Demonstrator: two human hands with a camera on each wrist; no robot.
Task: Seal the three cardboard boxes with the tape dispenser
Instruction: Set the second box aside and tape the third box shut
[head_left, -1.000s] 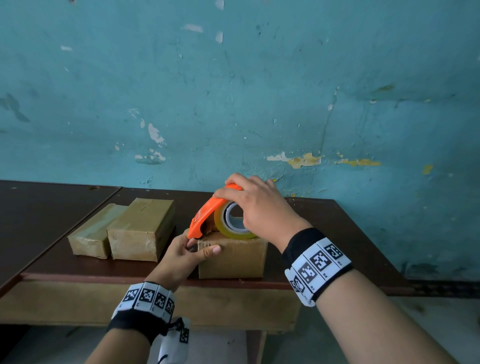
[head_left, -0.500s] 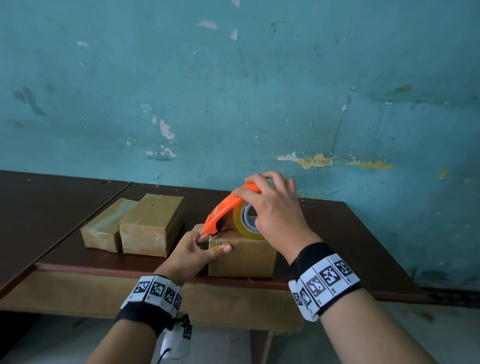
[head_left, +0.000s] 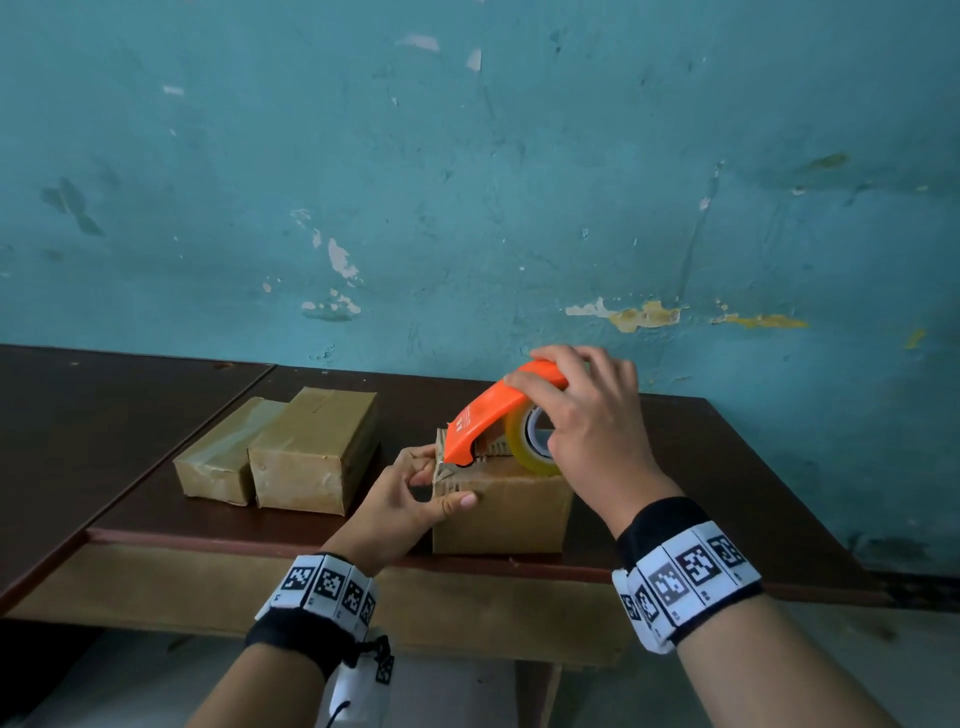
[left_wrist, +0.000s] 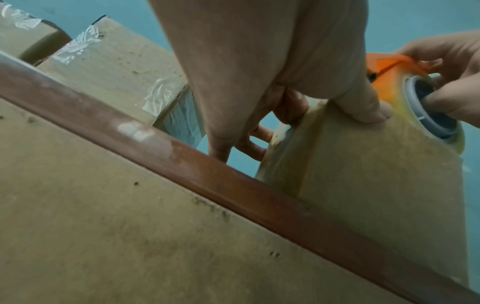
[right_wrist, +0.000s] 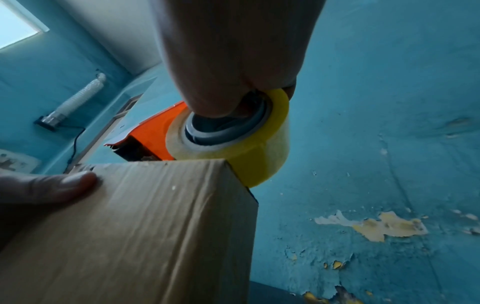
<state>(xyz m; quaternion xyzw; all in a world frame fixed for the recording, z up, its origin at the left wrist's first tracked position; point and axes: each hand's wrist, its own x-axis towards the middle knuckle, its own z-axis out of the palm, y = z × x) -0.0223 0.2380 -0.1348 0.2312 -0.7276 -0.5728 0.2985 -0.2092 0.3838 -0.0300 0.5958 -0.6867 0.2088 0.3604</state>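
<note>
Tape dispenser on box — at table edge.

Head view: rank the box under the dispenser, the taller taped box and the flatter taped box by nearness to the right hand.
From the right hand:
1. Box under the dispenser, directly below.
2. Taller taped box, to the left.
3. Flatter taped box, leftmost.

Bare forearms, each wrist wearing a black band ringed with white square-coded marker tiles.
</note>
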